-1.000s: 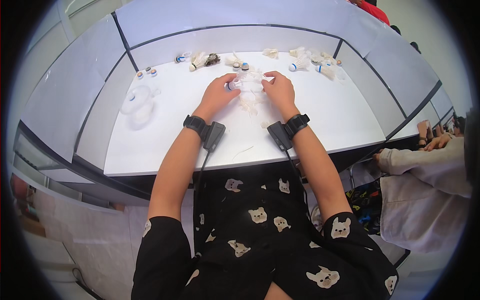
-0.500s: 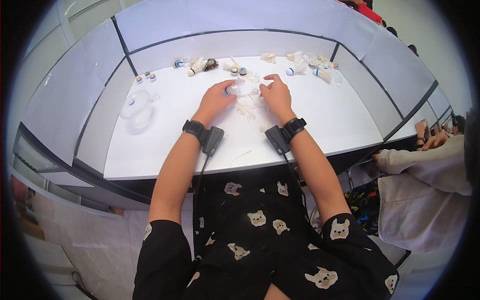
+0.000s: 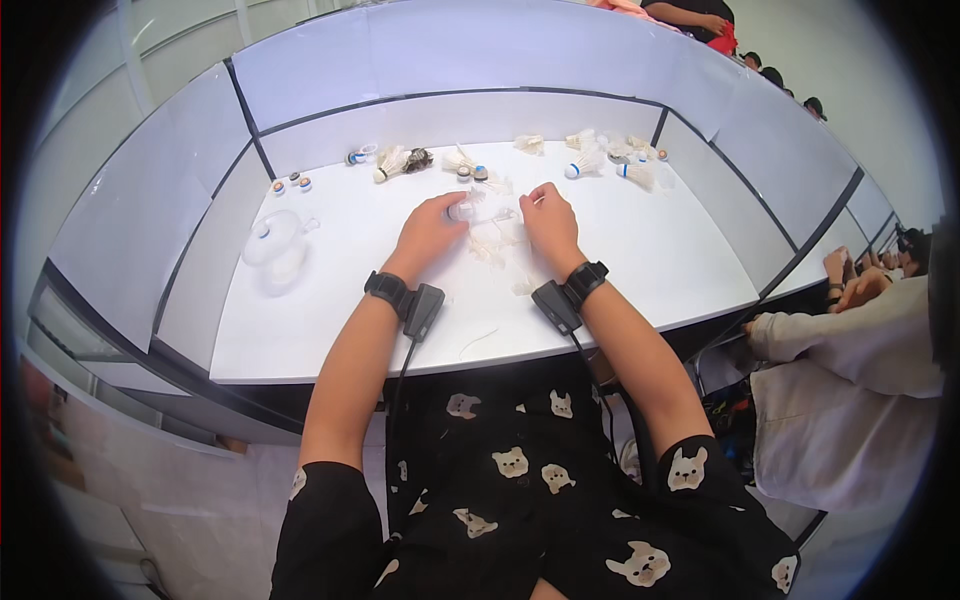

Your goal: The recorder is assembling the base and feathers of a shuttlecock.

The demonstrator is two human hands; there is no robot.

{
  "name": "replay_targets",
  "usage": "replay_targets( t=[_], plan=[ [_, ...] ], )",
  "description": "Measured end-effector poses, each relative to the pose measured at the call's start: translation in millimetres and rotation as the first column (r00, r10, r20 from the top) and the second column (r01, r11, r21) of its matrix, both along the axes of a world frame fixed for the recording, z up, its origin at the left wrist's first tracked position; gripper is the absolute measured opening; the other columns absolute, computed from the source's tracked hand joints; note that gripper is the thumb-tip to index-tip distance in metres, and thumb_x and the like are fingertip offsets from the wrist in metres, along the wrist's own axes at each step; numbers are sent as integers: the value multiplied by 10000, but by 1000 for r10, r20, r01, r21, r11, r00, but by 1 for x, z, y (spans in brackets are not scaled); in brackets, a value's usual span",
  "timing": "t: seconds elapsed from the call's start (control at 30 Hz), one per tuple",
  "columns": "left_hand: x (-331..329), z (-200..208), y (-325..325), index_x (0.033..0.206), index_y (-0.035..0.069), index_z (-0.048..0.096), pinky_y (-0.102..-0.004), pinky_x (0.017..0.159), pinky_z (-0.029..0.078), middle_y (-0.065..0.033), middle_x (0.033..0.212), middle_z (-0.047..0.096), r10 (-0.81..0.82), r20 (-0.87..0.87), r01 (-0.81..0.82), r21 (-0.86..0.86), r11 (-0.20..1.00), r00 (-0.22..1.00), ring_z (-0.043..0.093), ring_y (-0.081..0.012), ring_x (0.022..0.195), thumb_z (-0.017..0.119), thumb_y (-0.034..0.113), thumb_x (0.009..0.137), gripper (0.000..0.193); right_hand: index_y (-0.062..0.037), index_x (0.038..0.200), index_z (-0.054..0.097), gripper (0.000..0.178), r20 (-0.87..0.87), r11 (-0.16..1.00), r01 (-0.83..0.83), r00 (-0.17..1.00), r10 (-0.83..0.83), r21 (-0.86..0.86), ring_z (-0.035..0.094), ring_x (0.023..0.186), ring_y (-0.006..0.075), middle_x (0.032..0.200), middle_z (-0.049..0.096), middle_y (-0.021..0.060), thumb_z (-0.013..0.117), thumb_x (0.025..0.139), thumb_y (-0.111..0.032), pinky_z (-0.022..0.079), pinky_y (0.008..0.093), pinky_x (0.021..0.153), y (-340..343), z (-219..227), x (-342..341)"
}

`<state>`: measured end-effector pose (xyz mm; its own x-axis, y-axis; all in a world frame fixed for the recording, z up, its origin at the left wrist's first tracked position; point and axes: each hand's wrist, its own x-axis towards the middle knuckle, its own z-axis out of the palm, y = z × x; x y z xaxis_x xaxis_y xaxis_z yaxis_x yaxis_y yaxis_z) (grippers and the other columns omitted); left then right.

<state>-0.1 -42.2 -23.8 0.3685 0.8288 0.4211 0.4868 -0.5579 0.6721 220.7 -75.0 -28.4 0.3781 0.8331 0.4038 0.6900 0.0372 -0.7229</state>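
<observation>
Over the middle of the white table, my left hand [image 3: 434, 234] has its fingers curled round a shuttlecock [image 3: 462, 211] whose whitish skirt points to the right. Much of the shuttlecock is covered by the fingers. On its right side my right hand [image 3: 550, 224] is closed, thumb and fingertips together. Whatever may be pinched there is too small to make out. Loose white feather pieces [image 3: 490, 246] lie on the table between the hands.
Several shuttlecocks [image 3: 585, 166] and loose cork bases [image 3: 306, 185] lie along the back. A clear plastic container [image 3: 275, 240] stands at the left. White panels [image 3: 430, 118] fence the table. At the right sits a person in a beige sleeve [image 3: 840, 325].
My right hand has drawn its raised forefinger in, so its fingers are now closed together. My left hand keeps its grip. The whole view has tilted slightly.
</observation>
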Motion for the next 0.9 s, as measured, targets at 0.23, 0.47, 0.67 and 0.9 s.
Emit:
replay_targets(
  t=[0.23,0.47,0.67,0.9],
  plan=[
    [-2,-4,5,1306,77,632,-363,1043,443,-187,1269,652,-2,-2,2,24,1000,1000,598,-315,1205,730,192,802,526,-36,958,633,292,-36,982,-169,985,167,-82,665,807,365,831,692,160,619,909,-324,505,451,731,-28,7,7],
    [0,0,2,1305,109,636,-371,1029,451,-180,1251,656,-3,3,3,-26,1000,1000,605,-320,1175,717,181,796,521,-24,898,641,289,-14,935,-324,945,326,-144,633,688,310,737,658,149,642,897,-313,482,392,644,-57,4,28],
    [-1,-6,6,1306,112,636,-353,978,472,-161,1224,665,-14,-13,15,33,999,1000,620,-279,1096,721,168,795,521,-36,854,570,187,-308,893,-440,865,395,-92,494,523,60,630,552,-9,627,966,-174,374,230,458,-72,9,45],
    [2,-4,1,1296,94,635,-380,998,470,-187,1209,662,3,-3,-3,-61,998,1000,608,-324,1129,721,214,805,513,-35,847,576,186,-364,877,-471,837,408,-100,488,529,59,642,551,-13,626,969,-167,380,229,483,-90,9,54]
  ],
)
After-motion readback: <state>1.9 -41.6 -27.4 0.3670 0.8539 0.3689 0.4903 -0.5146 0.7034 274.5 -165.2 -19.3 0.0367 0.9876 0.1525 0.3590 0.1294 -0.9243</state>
